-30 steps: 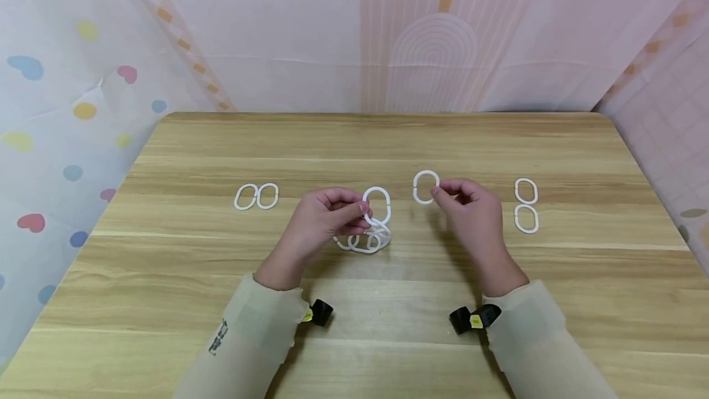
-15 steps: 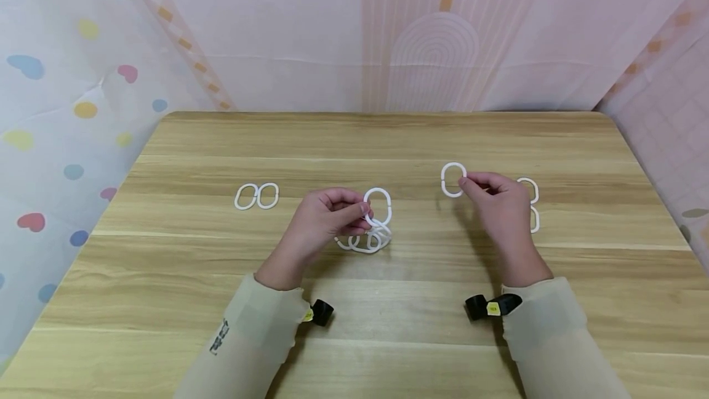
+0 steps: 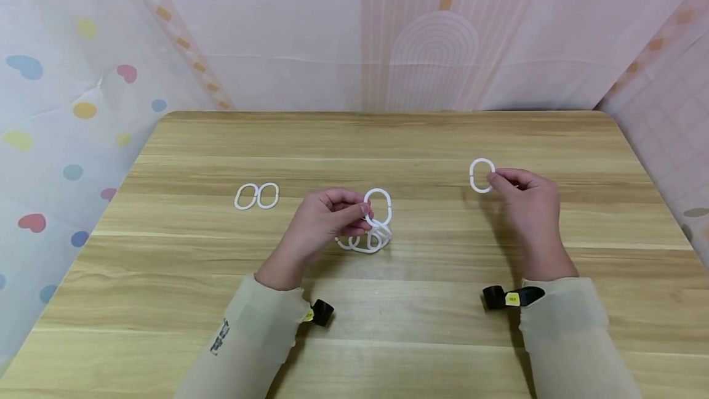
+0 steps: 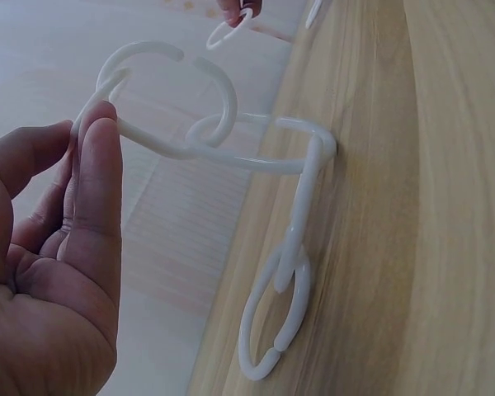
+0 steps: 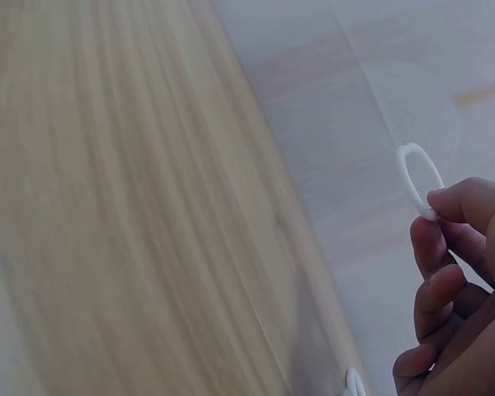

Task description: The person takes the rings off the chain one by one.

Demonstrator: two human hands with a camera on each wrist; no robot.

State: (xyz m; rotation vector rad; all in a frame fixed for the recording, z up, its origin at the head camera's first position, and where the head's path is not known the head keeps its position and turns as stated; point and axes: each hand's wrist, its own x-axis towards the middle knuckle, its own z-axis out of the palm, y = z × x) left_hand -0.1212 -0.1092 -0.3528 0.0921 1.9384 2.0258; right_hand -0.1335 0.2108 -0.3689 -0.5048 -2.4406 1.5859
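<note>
My left hand [image 3: 332,217] pinches a white oval chain link [image 3: 390,206] between thumb and fingers. Several more links [image 3: 364,251] hang from it as a chain, whose lower end comes down at the tabletop. The left wrist view shows a small gap in the link [image 4: 231,99] hooked nearest the fingers. Over the right side of the table, my right hand [image 3: 532,205] holds a single loose white link [image 3: 471,175] upright between thumb and forefinger. That link [image 5: 405,169] stands apart from the chain.
Two white links [image 3: 257,194] lie side by side on the wooden table [image 3: 166,300], left of the left hand. Part of a link [image 5: 354,383] shows on the table near my right hand; the head view hides it behind that hand. A patterned cloth [image 3: 310,36] hangs behind.
My right hand has moved right and slightly away from me with its link, now covering the two links lying at the right. The left hand and chain stay nearly still.
</note>
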